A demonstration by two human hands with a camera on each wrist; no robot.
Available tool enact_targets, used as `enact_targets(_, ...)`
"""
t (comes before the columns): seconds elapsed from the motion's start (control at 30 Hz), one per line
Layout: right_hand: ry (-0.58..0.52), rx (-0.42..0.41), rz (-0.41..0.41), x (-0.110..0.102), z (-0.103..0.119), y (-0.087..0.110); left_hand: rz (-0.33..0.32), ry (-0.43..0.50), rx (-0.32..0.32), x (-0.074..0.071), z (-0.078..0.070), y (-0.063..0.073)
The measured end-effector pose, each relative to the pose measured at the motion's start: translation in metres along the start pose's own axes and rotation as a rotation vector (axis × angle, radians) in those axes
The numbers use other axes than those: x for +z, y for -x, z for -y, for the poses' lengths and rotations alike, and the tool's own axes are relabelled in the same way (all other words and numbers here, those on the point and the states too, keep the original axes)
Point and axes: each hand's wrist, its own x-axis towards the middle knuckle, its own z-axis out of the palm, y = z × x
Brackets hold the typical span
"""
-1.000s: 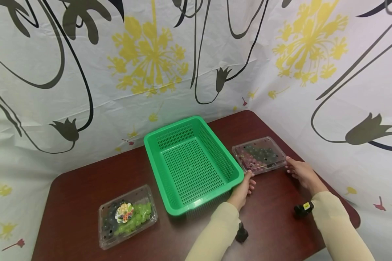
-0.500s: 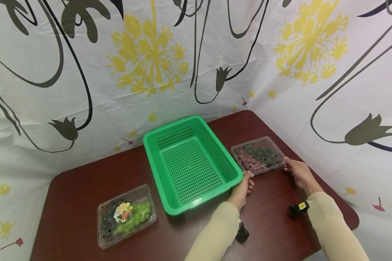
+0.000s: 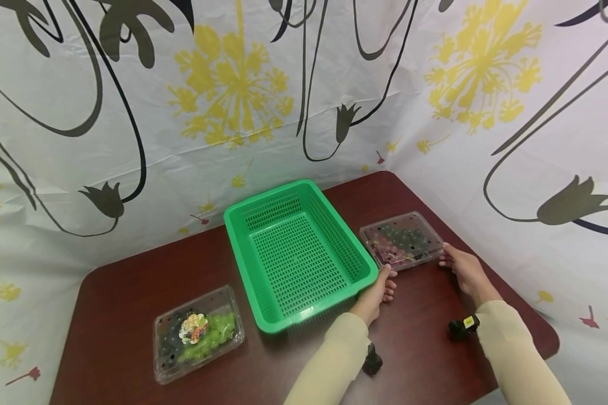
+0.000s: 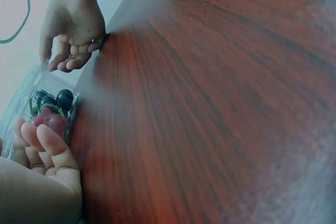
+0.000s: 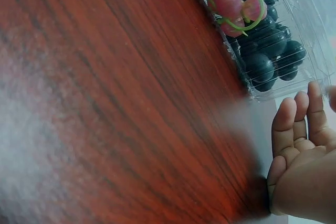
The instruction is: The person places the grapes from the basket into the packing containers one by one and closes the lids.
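Note:
A clear plastic box of red and dark grapes (image 3: 402, 239) lies on the right part of the table, just right of the green basket. With its thumb on the near left corner, my left hand (image 3: 372, 295) grips the box, close beside the basket's corner. My right hand (image 3: 467, 273) pinches the near right corner. The left wrist view has both hands at the two ends of the box, whose grapes (image 4: 50, 111) show between them. In the right wrist view, fingertips (image 5: 314, 88) meet the box's corner; the thumb is mostly out of frame.
The green perforated basket (image 3: 311, 308) stands mid-table with nothing in it. To its left lies another clear box (image 3: 197, 334) of green and dark grapes, with a round fruit sticker. Patterned white cloth (image 3: 263, 84) hangs behind the dark red table (image 3: 126, 281) and along its right side.
The right wrist and forearm have shifted slightly left over the last second. Both hands stay at the corners of the box, which has not visibly moved.

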Motion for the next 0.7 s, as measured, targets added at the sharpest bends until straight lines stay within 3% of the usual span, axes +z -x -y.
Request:
enact_targets(0.37, 0.002, -0.025, 0.034, -0.002, -0.003, 0.005, 0.026, -0.006, -0.056, -0.006, -0.004, 0.011)
enact_targets(0.7, -0.084, -0.013, 0.066, -0.010, -0.005, 0.019, 0.035, -0.122, -0.061, -0.012, -0.007, 0.035)
